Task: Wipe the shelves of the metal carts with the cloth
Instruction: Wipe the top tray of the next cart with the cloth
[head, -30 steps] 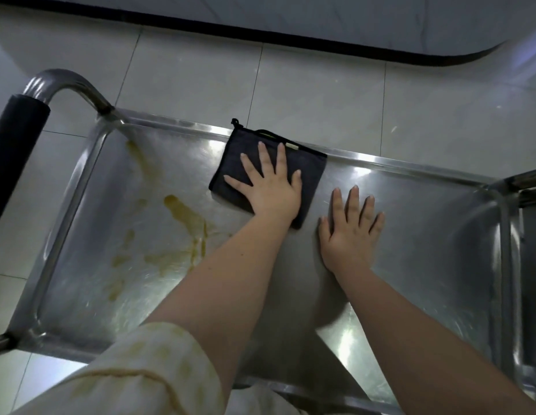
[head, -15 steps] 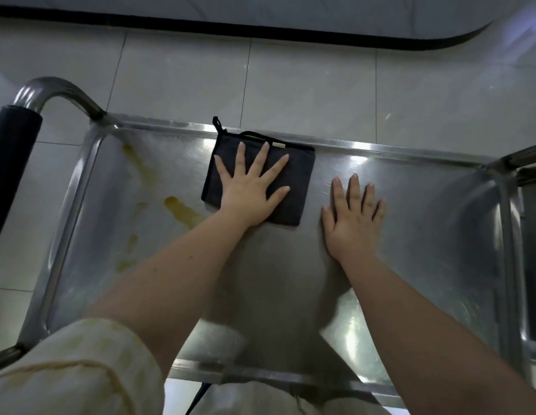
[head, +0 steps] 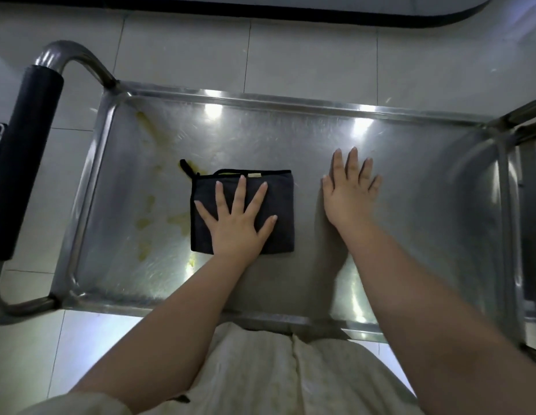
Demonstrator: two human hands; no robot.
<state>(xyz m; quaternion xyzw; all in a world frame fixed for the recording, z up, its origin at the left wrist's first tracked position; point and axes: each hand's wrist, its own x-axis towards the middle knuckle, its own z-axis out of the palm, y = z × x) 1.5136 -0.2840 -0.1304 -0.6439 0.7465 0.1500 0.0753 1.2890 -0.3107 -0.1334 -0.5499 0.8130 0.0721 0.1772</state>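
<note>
Head view, looking down onto metal cart shelf (head: 290, 121), raised rim all round, lights reflected near far edge. Dark folded cloth (head: 278, 205) flat on shelf, left of centre, approx midway betw. far and near rims; small loop tag sticking out at far-left corner, pale label on far edge. Left hand (head: 235, 223) pressed palm-down on cloth, fingers spread wide and straight, nothing gripped, just flat pressure; heel of hand at cloth's near edge. Right hand (head: 349, 193) flat on bare metal just right of cloth, apart from it, fingers extended and close together, holding nothing. Both forearms bare, coming in from bottom of frame; pale sleeve (head: 75, 402) at lower left.

Yellowish stains (head: 147, 226) smeared on shelf left of cloth: streak near far-left corner, blotches along left third, small spot just beside cloth's near-left corner, a bit at the loop tag. Shelf right of cloth looks unstained, w/ fine scratches.

Cart handle (head: 24, 163) at left: curved steel tube w/ black grip sleeve, joined to shelf corners. Edge of a second metal frame (head: 527, 205) at far right, detail unclear. Pale tiled floor (head: 305, 52) beyond cart; dark curved band along top of frame. Pale garment (head: 278, 375) at bottom centre, against near rim.
</note>
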